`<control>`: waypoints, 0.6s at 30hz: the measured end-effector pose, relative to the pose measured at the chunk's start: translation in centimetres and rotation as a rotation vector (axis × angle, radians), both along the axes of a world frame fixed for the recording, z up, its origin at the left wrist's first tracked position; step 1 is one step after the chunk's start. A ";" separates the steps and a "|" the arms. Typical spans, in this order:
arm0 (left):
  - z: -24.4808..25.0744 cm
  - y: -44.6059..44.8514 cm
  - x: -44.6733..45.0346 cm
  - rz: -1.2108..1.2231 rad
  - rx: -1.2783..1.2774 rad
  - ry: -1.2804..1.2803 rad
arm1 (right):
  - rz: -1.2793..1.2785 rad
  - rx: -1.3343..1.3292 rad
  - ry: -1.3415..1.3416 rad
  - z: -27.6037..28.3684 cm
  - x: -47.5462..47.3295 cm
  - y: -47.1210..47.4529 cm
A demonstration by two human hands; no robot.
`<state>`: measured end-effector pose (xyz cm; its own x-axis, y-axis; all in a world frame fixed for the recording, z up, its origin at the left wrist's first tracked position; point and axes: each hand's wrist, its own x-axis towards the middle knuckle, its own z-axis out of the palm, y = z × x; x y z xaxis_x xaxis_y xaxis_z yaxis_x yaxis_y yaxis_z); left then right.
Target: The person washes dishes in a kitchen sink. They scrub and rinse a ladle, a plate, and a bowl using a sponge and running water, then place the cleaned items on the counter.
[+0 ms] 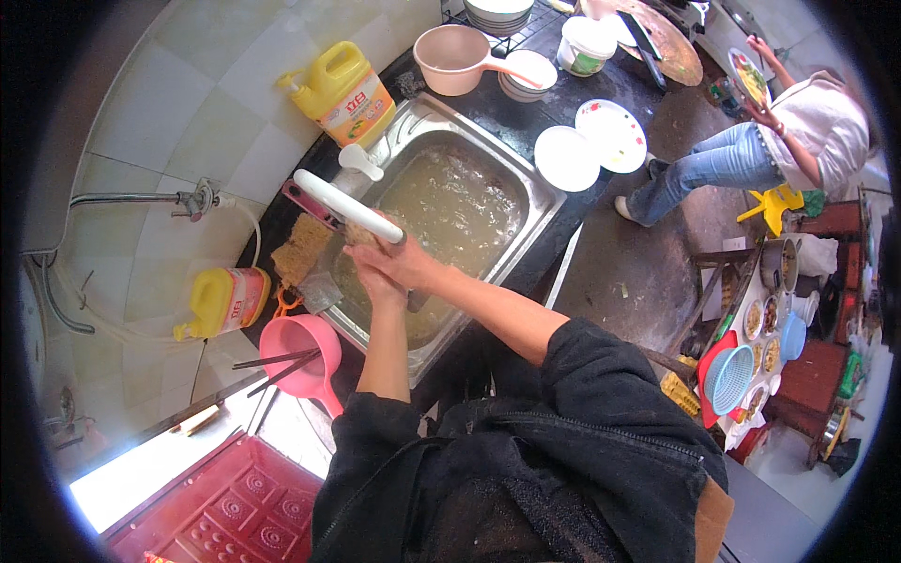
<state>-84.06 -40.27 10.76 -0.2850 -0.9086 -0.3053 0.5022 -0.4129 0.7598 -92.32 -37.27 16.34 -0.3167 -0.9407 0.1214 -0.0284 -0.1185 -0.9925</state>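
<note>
Over a stainless steel sink (542, 204) full of cloudy water, my two hands are pressed together beneath a white faucet spout (348, 205). My right hand (402, 262) overlaps my left hand (376, 280). A tan, rough-looking patch shows at the fingers, partly hidden by the spout; whether it is a held scrubber I cannot tell. Left of the hands, a brown loofah-like scrubber (304, 248) lies on the sink's edge. A white faucet lever (360, 162) stands behind the spout.
Yellow detergent jugs (355, 102) (236, 299) flank the sink. A pink dipper (295, 352) holds chopsticks (281, 362). A peach dipper (452, 60), stacked bowls (524, 74) and white plates (567, 158) occupy the dark counter. At right, a person (809, 134) carries a plate of food (750, 79).
</note>
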 end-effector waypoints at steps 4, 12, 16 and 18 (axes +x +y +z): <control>1.3 2.7 -1.7 0.001 0.023 -0.105 | -0.137 -0.215 -0.256 -1.1 0.9 -4.0; -7.0 2.8 -0.7 -0.004 -0.306 -0.262 | -0.132 -0.129 -0.010 -2.6 -0.2 -6.4; -2.0 2.6 -1.6 0.003 -0.159 -0.338 | -0.142 -0.072 0.293 -1.1 -1.2 -3.7; -0.6 2.1 -1.9 0.013 -0.147 -0.332 | -0.064 0.042 0.136 -0.2 -1.9 -2.0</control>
<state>-85.95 -38.15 10.16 -0.1804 -0.9526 -0.2450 0.2228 -0.2821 0.9331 -94.19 -39.29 16.12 -0.3596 -0.9243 0.1281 -0.1689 -0.0705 -0.9831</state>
